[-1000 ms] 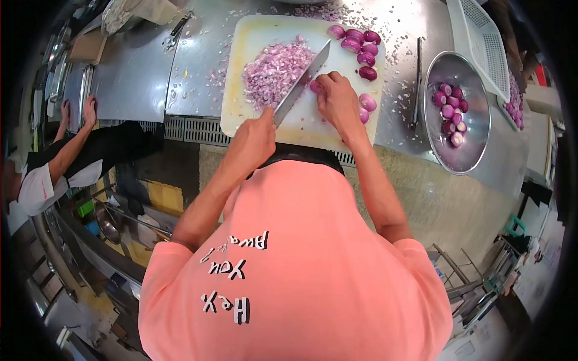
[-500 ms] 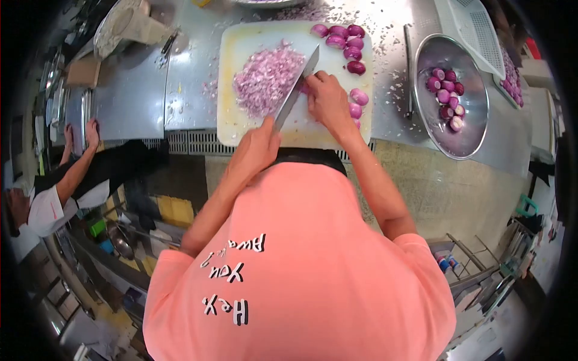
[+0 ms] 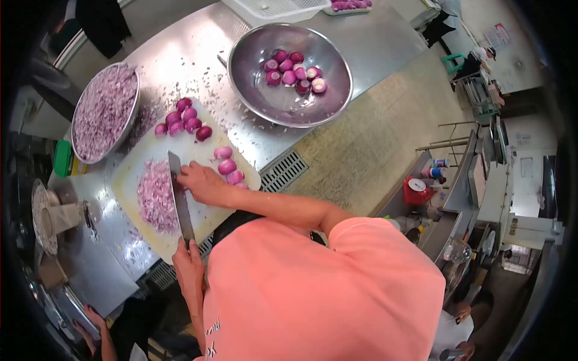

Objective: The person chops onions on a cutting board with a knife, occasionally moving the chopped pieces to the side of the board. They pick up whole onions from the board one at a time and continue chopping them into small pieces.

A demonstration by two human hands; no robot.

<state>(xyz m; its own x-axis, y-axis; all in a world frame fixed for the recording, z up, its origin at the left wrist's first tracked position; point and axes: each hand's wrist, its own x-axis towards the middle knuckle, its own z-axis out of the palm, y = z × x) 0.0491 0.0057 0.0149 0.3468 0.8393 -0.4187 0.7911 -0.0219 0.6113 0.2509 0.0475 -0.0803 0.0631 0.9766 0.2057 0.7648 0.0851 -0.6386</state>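
My left hand (image 3: 188, 265) is closed on the handle of a kitchen knife (image 3: 182, 210), whose long blade lies alongside a heap of chopped red onion (image 3: 158, 198). On the other side of the blade, my right hand (image 3: 205, 183) is bent with its fingertips close to the steel. A pink onion piece shows partly under those fingers; most of it is hidden. All this is on a white cutting board (image 3: 135, 165). Several peeled red onions (image 3: 176, 127) sit at its far edge, and more onions (image 3: 226, 166) lie beside my right wrist.
A large steel bowl (image 3: 247, 102) with whole peeled onions stands right of the board. To the far left is a bowl heaped with chopped onion (image 3: 105, 111). Onion bits litter the steel table (image 3: 180, 45). Another person's hands (image 3: 93, 319) are at lower left.
My view has swung to the right, so the board appears tilted and the heaped bowl is in full sight. The knife stays in my left hand and my right hand stays by the blade.
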